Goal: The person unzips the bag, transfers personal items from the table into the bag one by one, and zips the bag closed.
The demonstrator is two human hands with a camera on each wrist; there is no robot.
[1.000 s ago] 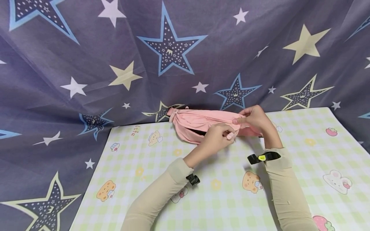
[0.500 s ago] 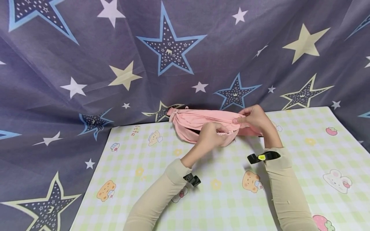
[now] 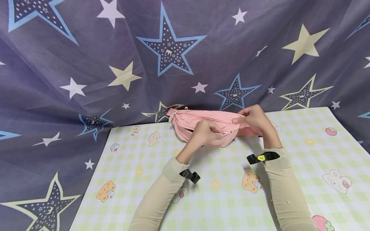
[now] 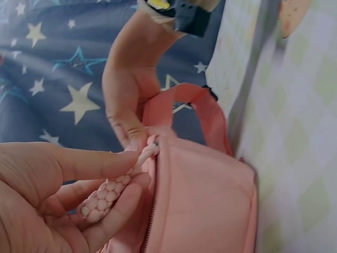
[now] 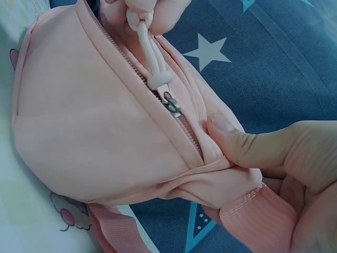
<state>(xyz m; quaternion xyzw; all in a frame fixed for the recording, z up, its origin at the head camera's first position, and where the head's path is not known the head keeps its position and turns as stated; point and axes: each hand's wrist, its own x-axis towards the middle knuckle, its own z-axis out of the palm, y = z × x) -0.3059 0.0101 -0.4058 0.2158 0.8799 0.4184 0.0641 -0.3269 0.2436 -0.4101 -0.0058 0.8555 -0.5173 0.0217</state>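
A pink waist bag [image 3: 214,141] lies against the curtain at the table's back edge, its front zip partly open, with a dark gap on the left. My left hand [image 3: 202,133] pinches the braided cord pull [image 4: 107,197] between thumb and fingers. In the right wrist view the cord runs taut to the metal zip slider [image 5: 171,104], near the bag's right end. My right hand [image 3: 255,118] grips that end beside the strap [image 5: 258,219], thumb on the fabric. Most of the zip opening is hidden behind the left hand in the head view.
The table [image 3: 219,205] has a green and white checked cover with printed bears and fruit. A dark star-patterned curtain [image 3: 185,89] rises right behind the bag. A second braided cord [image 3: 172,116] hangs at the bag's left end.
My left hand has moved left along the front of the bag, drawing the cord pull that way. The right hand has stayed in place at the bag's right end.
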